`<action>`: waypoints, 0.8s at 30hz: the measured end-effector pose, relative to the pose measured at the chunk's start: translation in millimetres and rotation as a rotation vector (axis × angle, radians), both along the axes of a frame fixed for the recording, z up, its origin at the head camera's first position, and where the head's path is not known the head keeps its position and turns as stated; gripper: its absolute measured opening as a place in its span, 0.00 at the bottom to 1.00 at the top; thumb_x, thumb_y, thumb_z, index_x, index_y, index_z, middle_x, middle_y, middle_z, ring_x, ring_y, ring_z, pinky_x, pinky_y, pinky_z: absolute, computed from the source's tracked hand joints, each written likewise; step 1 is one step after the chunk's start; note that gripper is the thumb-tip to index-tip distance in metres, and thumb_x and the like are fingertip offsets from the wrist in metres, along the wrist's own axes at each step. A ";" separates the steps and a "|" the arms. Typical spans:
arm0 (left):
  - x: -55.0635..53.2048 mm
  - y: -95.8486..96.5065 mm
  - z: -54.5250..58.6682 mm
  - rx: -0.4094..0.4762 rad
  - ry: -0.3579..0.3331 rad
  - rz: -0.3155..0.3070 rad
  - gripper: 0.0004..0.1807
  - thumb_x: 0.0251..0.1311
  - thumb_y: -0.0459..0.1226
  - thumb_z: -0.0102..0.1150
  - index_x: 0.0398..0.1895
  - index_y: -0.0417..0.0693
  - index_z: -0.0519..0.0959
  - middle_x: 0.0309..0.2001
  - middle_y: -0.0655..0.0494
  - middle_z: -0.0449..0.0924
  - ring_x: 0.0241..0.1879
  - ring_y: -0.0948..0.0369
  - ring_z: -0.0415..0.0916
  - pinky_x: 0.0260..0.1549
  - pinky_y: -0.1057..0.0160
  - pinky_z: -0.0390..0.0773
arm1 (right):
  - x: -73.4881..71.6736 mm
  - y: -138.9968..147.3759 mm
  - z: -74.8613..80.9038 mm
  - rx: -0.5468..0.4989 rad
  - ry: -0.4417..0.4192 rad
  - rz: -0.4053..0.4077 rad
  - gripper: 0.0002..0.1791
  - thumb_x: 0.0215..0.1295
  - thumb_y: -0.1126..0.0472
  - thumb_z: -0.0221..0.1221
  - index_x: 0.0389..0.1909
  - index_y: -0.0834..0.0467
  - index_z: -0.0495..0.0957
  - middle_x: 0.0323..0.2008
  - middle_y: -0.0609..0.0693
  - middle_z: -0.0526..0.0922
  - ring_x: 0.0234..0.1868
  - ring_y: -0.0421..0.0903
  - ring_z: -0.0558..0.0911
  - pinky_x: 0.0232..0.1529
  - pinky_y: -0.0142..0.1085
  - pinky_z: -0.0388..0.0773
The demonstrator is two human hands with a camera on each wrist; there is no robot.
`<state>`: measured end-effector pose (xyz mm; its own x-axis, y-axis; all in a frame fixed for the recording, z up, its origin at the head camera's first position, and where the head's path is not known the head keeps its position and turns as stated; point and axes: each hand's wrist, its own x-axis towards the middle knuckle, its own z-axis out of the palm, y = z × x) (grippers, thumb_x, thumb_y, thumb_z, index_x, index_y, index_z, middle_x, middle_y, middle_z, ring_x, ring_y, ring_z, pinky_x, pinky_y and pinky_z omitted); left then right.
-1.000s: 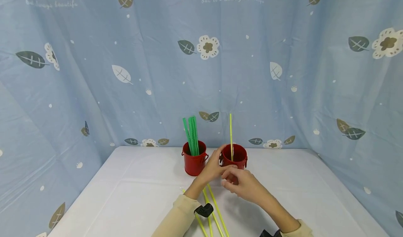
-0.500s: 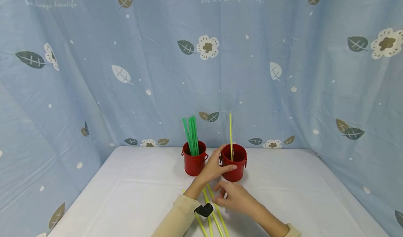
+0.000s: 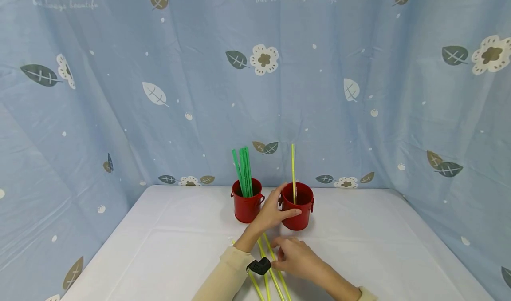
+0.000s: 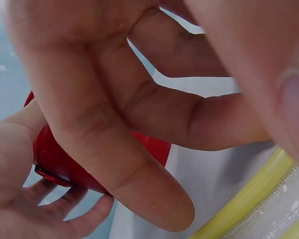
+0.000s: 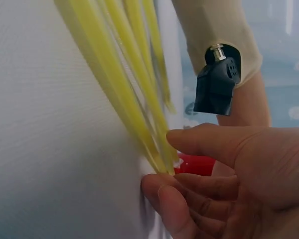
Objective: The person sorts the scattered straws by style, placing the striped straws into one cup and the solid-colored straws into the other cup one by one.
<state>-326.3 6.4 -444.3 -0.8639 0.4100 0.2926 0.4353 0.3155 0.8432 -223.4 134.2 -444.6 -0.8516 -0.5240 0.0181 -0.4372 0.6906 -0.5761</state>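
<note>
My left hand (image 3: 271,210) holds the right red bucket (image 3: 297,221), thumb across its front and fingers at its left side. One yellow straw (image 3: 293,168) stands upright in that bucket. Just in front, my right hand (image 3: 297,257) hovers low over several yellow straws (image 3: 284,287) lying on the white table. The right wrist view shows the right thumb and fingertips spread apart around the ends of the yellow straws (image 5: 117,74). Clear plastic wrapping (image 4: 269,209) shows along a straw in the left wrist view, where right-hand fingers cover much of the picture.
A second red bucket (image 3: 245,210) with several green straws (image 3: 244,172) stands to the left of the held one. My left forearm (image 3: 227,276) reaches across some of the lying straws. A blue patterned curtain (image 3: 199,92) hangs behind the white table (image 3: 167,256).
My right hand has moved down and toward me from the front of the right bucket to the lying straws. The left hand has stayed on the bucket.
</note>
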 end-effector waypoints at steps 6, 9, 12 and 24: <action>0.4 0.4 -0.8 -0.007 -0.018 0.010 0.49 0.57 0.51 0.68 0.77 0.52 0.52 0.70 0.51 0.63 0.68 0.53 0.65 0.64 0.51 0.73 | 1.7 -1.4 -0.5 0.031 0.047 0.002 0.19 0.52 0.56 0.72 0.43 0.57 0.81 0.19 0.37 0.72 0.22 0.31 0.68 0.24 0.28 0.66; 0.5 0.3 -0.5 -0.008 -0.021 0.010 0.49 0.57 0.51 0.68 0.77 0.52 0.52 0.70 0.52 0.63 0.68 0.53 0.65 0.64 0.51 0.73 | 2.0 -2.1 -0.5 0.045 0.062 0.004 0.18 0.51 0.56 0.72 0.42 0.57 0.81 0.18 0.37 0.71 0.21 0.32 0.67 0.24 0.28 0.64; 0.2 0.4 -0.3 -0.005 -0.025 0.011 0.49 0.57 0.51 0.68 0.77 0.53 0.52 0.70 0.52 0.62 0.69 0.53 0.64 0.64 0.51 0.72 | 1.6 -2.9 -1.0 0.056 0.061 0.006 0.15 0.51 0.57 0.72 0.39 0.56 0.81 0.16 0.38 0.70 0.21 0.32 0.66 0.24 0.29 0.63; -0.7 0.0 -2.1 -0.006 -0.035 0.013 0.49 0.57 0.52 0.68 0.78 0.55 0.52 0.71 0.53 0.62 0.69 0.53 0.64 0.64 0.50 0.72 | 2.9 -4.4 -1.8 -0.041 -0.122 -0.005 0.18 0.55 0.63 0.68 0.48 0.62 0.80 0.14 0.42 0.74 0.07 0.36 0.74 0.25 0.26 0.71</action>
